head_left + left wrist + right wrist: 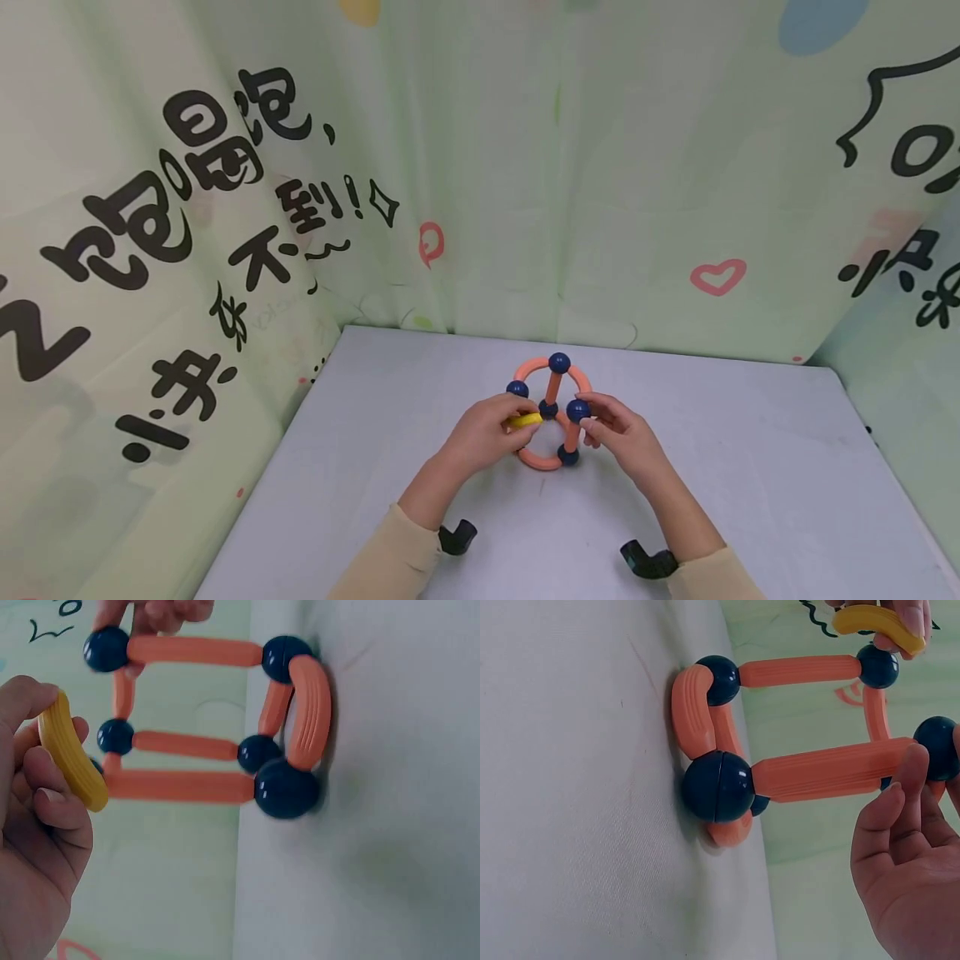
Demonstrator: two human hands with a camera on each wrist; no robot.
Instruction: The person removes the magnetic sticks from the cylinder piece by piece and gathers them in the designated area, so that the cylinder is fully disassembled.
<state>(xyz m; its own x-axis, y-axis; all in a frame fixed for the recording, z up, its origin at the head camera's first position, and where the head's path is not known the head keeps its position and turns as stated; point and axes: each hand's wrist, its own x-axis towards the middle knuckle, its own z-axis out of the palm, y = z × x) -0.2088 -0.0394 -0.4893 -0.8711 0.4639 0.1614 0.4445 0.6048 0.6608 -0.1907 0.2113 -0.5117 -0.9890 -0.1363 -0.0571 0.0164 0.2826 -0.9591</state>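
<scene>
A frame of orange rods (195, 650) and dark blue balls (718, 786) stands on the table. Curved orange rods join balls at its base, and upright rods carry balls higher up. My left hand (491, 425) pinches a curved yellow rod (71, 754) between thumb and fingers, close to the frame's upper left side. In the left wrist view this rod hangs in front of an upper corner; whether it touches a ball there I cannot tell. With thumb and fingertips my right hand (626, 433) holds the upper ball (578, 410) at the near right corner.
The white table (300, 533) reaches back to a pale green curtain (495, 167) with black lettering and coloured shapes. Curtains also hang along the left and right sides. Black wrist devices (649, 560) sit beside both sleeves.
</scene>
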